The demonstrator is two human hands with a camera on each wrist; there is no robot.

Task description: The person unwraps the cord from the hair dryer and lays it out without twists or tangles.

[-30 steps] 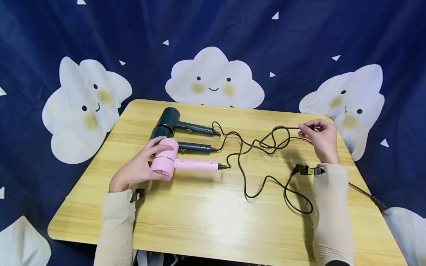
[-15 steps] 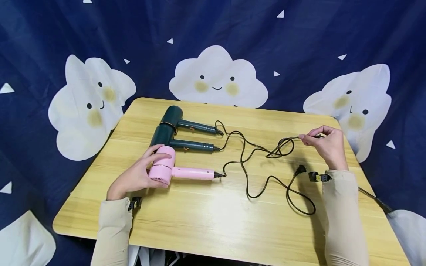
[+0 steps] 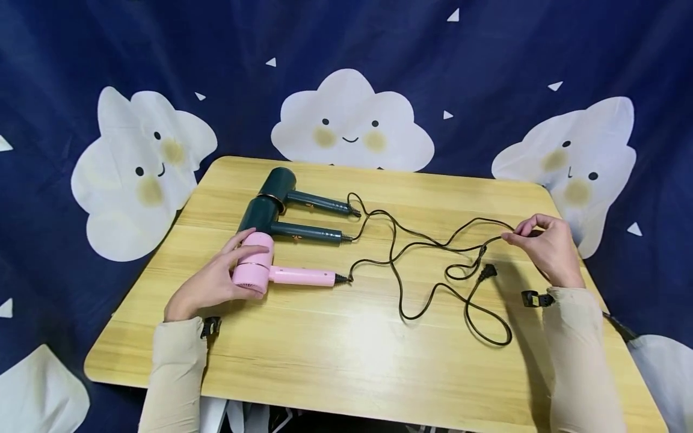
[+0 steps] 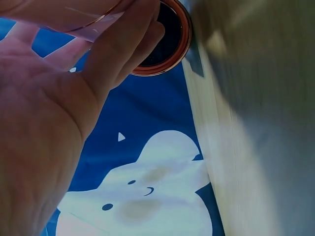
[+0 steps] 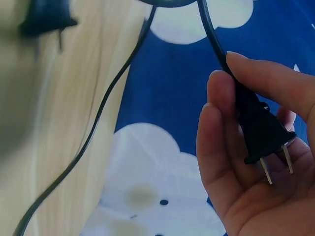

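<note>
Toward the table's left, my left hand holds the head of a pink hair dryer, its handle pointing right. Two dark green hair dryers, a far one and a nearer one, lie behind it. The left wrist view shows the pink body and a copper-ringed round end beyond my fingers. Over the right side, my right hand pinches a black two-pin plug where its cord enters, pins toward my palm. Which dryer this cord belongs to I cannot tell.
Black cords cross one another over the middle of the wooden table. A loose plug lies near my right wrist, its cord looped in front. A blue curtain with clouds hangs behind and at both sides.
My right hand has drawn the plug right and toward me, and the knotted cord loops have spread out. The pink dryer has shifted left and slightly away from the green ones.
</note>
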